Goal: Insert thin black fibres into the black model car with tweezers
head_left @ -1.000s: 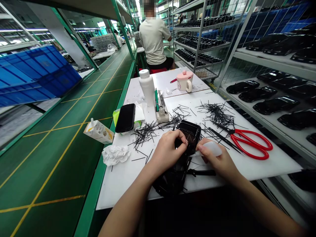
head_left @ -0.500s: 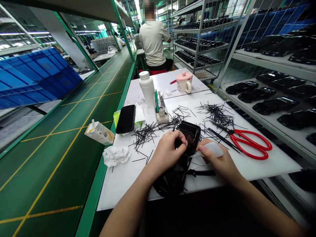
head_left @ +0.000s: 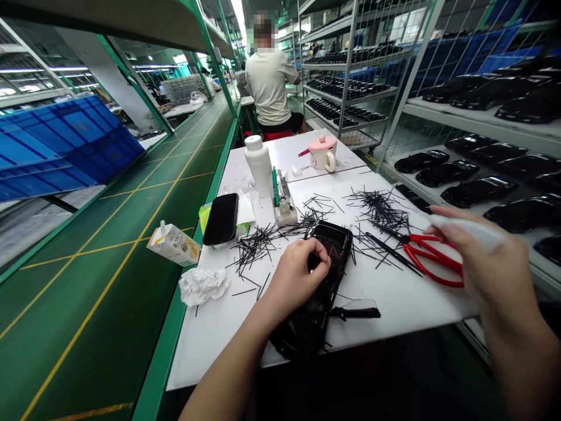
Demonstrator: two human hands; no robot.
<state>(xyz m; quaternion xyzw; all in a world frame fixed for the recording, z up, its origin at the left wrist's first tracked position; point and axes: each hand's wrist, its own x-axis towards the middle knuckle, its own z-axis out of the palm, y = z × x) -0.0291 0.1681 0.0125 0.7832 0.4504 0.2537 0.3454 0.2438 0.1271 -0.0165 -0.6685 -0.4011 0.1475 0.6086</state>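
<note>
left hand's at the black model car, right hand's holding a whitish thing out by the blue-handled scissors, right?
Not quite: the scissors have red handles, as the head view shows. The left hand is at the black model car, and the right hand holds a whitish thing by them.

Car body [head_left: 302, 330]: v. glossy, plast.-look. Whitish item [head_left: 477, 233]: semi-transl., blurred. Tabletop [head_left: 394, 307]: smooth, low sheen. Scissors handles [head_left: 408, 249]: shiny plast. Crumpled paper [head_left: 204, 286]: matt, rough. Phone scr. [head_left: 221, 218]: glassy. Bottle [head_left: 259, 166]: smooth plast., satin. Crates [head_left: 65, 143]: ribbed plast. Belt [head_left: 109, 286]: mostly matt. Shirt [head_left: 266, 88]: matt cloth.
</note>
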